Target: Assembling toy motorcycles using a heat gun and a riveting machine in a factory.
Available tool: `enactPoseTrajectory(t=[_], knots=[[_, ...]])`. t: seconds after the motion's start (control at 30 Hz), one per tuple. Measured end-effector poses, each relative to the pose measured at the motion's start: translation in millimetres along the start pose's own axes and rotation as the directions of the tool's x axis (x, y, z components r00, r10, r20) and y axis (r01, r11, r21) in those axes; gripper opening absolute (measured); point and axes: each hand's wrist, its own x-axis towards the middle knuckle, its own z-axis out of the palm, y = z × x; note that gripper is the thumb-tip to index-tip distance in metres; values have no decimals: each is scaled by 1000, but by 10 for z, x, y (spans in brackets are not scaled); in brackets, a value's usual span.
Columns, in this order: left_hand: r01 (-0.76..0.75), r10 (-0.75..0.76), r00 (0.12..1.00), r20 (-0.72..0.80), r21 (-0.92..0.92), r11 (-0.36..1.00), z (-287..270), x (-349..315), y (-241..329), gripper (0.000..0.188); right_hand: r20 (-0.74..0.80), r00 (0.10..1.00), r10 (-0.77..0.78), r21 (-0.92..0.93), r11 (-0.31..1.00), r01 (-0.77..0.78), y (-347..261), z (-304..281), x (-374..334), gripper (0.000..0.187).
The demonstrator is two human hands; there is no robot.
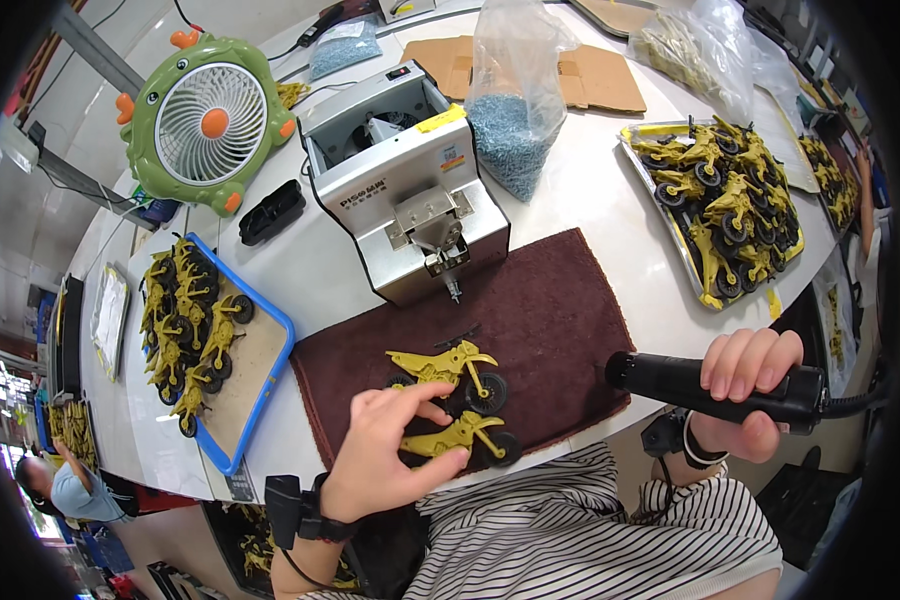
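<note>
My left hand (385,450) is over the brown cloth mat (540,300), thumb and forefinger apart in a curve around the nearer yellow toy motorbike (455,436). Whether the fingertips touch it I cannot tell; its rear is partly hidden by the hand. Just beyond lies a second yellow toy motorbike (445,364) with black wheels, its rear wheel partly behind my fingers. Off the mat's right edge, my right hand (750,385) is wrapped round a black corded electric screwdriver (680,380), held level with its front end pointing left.
A metal screw-feeder machine (410,190) stands behind the mat. At left are a blue-rimmed tray (288,335) of toy motorbikes and a green fan (210,120). A bag of screws (515,140) and another loaded tray (660,215) are at right. A person (75,490) is far left.
</note>
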Motion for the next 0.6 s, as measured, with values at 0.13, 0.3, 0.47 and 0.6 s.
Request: enactPoseTrajectory(t=[0.13, 0.3, 0.47, 0.6], knots=[[-81, 162, 970, -183, 385, 919, -23, 222, -19, 61, 19, 1000, 0, -8, 1000, 0, 1, -8, 0, 34], [-238, 223, 971, 84, 315, 919, -41, 301, -233, 57, 22, 1000, -2, -21, 1000, 3, -10, -2, -18, 34], [-130, 129, 991, 30, 390, 911, -10, 200, -240, 59, 22, 1000, -1, -15, 1000, 2, -6, 1, -15, 34], [-146, 148, 989, 17, 311, 939, -14, 133, 66, 67, 12, 1000, 6, -25, 1000, -6, -4, 13, -10, 34]])
